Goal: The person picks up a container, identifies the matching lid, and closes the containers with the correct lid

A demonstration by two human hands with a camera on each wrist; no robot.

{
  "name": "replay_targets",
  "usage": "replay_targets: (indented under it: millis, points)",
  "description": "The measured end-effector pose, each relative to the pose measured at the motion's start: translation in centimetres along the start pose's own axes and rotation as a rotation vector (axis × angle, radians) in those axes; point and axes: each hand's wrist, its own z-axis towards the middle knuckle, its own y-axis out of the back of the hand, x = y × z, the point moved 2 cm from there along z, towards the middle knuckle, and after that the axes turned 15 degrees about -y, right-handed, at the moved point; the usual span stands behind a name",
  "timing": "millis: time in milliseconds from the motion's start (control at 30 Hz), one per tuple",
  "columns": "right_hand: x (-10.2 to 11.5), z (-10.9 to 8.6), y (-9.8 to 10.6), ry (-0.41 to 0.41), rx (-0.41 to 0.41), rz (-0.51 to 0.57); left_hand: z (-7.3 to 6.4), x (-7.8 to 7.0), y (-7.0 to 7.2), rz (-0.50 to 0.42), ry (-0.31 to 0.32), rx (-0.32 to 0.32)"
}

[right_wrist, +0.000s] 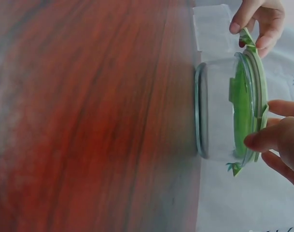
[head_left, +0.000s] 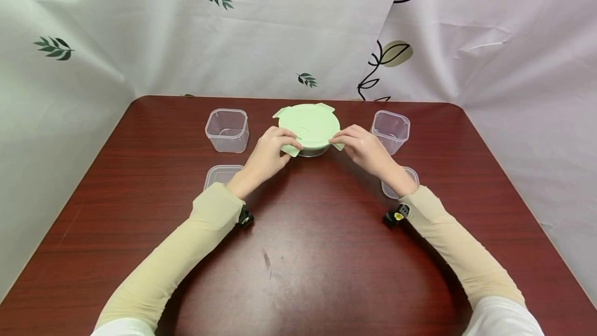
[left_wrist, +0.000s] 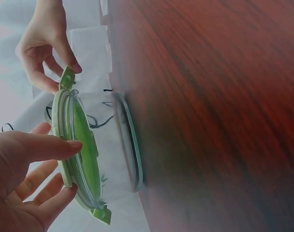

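Near the back middle of the table, a round glass container (right_wrist: 217, 106) stands upright with a light green lid (head_left: 310, 124) over its top. The lid has clip flaps around its edge, and two at the back stick outward. My left hand (head_left: 272, 152) pinches the front-left flap between thumb and fingers. On the opposite side, my right hand (head_left: 366, 152) pinches the front-right flap (left_wrist: 66, 78) in the same way. Through the glass, the lid's green underside (right_wrist: 241, 108) shows at the container's mouth. In the head view the lid hides most of the glass.
Clear plastic tubs stand to the left (head_left: 227, 131) and right (head_left: 391, 131) of the glass container. Nearer me lie a clear lid (head_left: 221, 173) by my left forearm and another clear piece (head_left: 389, 190), partly behind my right wrist. A patterned curtain (head_left: 261, 40) hangs behind the table.
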Motion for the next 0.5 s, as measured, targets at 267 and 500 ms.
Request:
replay_targets:
  millis: [267,500]
  points:
    - [0.0,0.05,-0.11,0.0,0.009,0.0,-0.01,0.3,-0.34,0.021,-0.013,0.017]
    - [-0.14,0.11,-0.14,0.003,0.002,0.0,0.08,0.54,-0.48,0.024,-0.031,0.011]
